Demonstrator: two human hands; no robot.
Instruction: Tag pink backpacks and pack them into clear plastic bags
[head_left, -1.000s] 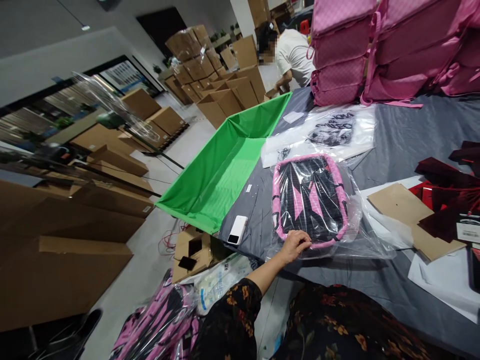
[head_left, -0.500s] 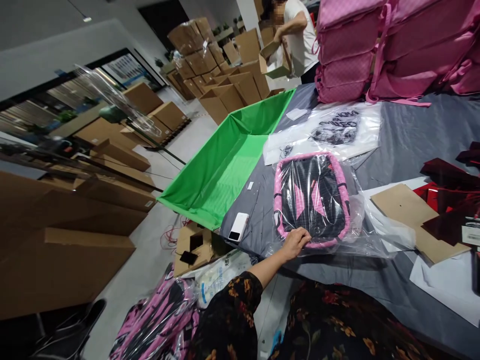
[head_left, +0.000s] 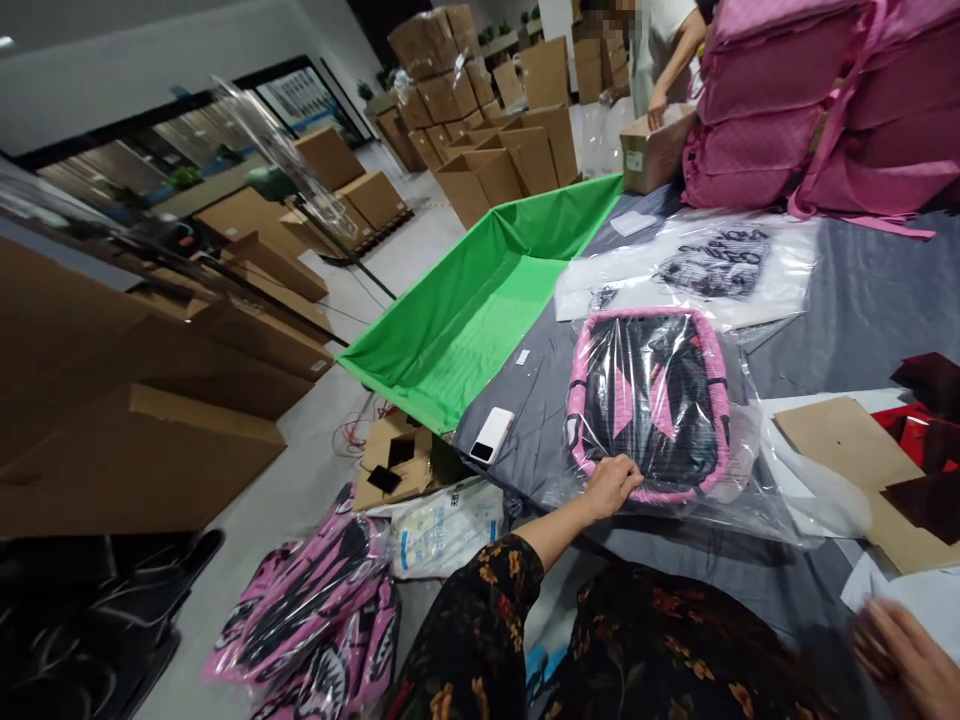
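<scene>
A pink and black bag [head_left: 651, 400] in a clear plastic wrapper lies on the grey table [head_left: 855, 300]. My left hand [head_left: 611, 486] rests on the bag's near edge, fingers curled over the plastic. My right hand [head_left: 904, 658] shows at the bottom right corner, blurred, above the grey cloth near white sheets; nothing shows in it.
A white phone [head_left: 491, 435] lies near the table's left edge. A green fabric bin [head_left: 480, 300] stands to the left. Printed plastic bags [head_left: 705, 265], stacked pink bags [head_left: 817, 110], brown card [head_left: 862, 460] and dark red pieces [head_left: 930, 440] lie around. Wrapped bags [head_left: 315, 610] sit on the floor. Another person [head_left: 664, 50] handles a box behind.
The view has swung right and down. My right hand has come into view at the bottom right. The other person has moved to a box by the pink stack.
</scene>
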